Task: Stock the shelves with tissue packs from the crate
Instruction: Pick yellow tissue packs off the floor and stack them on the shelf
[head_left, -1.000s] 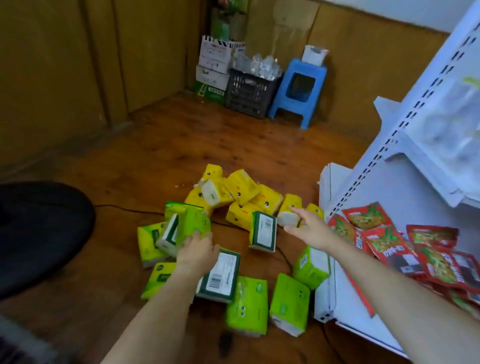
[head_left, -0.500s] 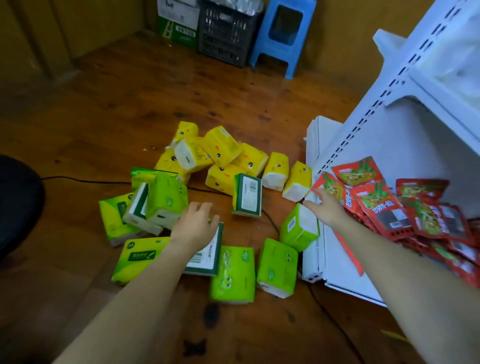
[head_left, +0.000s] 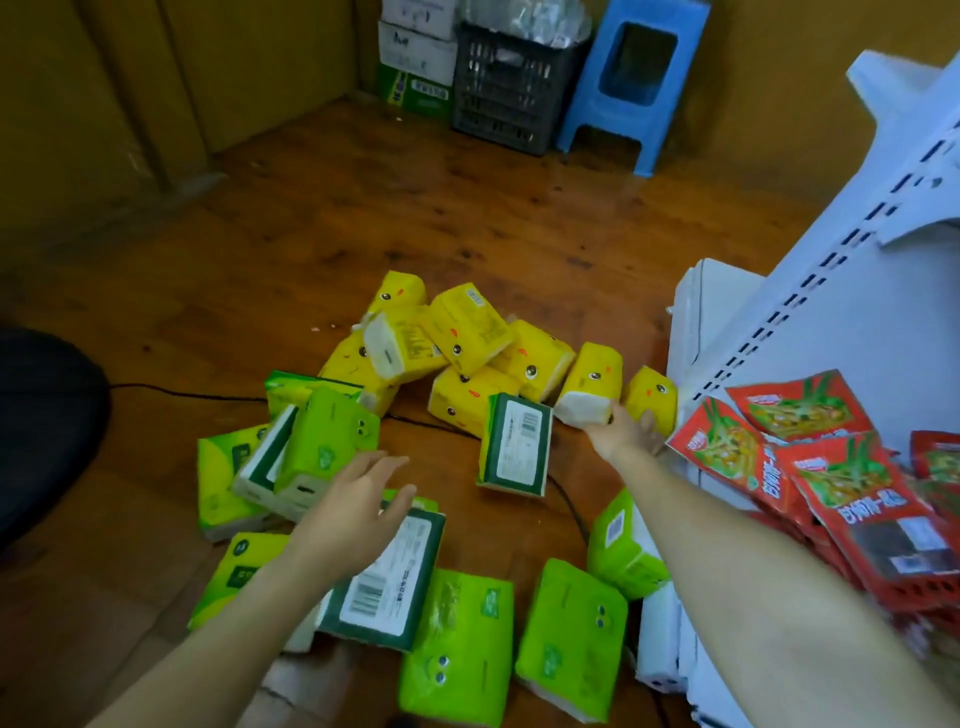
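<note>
**Tissue packs loose on the floor, both hands out**

Nearest, two light-green tissue packs (head_left: 457, 644) lie flat on the wooden floor (head_left: 467, 218). Just beyond them the left hand (head_left: 358, 512) hovers with fingers spread wide, holding nothing, over a dark-green pack (head_left: 387, 577) that shows its barcode. To the right, the white shelf unit (head_left: 857, 322) carries a heap of red snack packets (head_left: 795, 467) on its low shelf. The right hand (head_left: 626, 434) reaches past its edge and touches the white end of a yellow pack (head_left: 595, 374). Whether it grips cannot be told. More yellow packs (head_left: 467, 332) are piled behind. Against the far wall a black crate (head_left: 504, 93) holds clear-wrapped goods (head_left: 524, 26), between cardboard boxes (head_left: 415, 52) and a blue stool (head_left: 634, 78).
</note>
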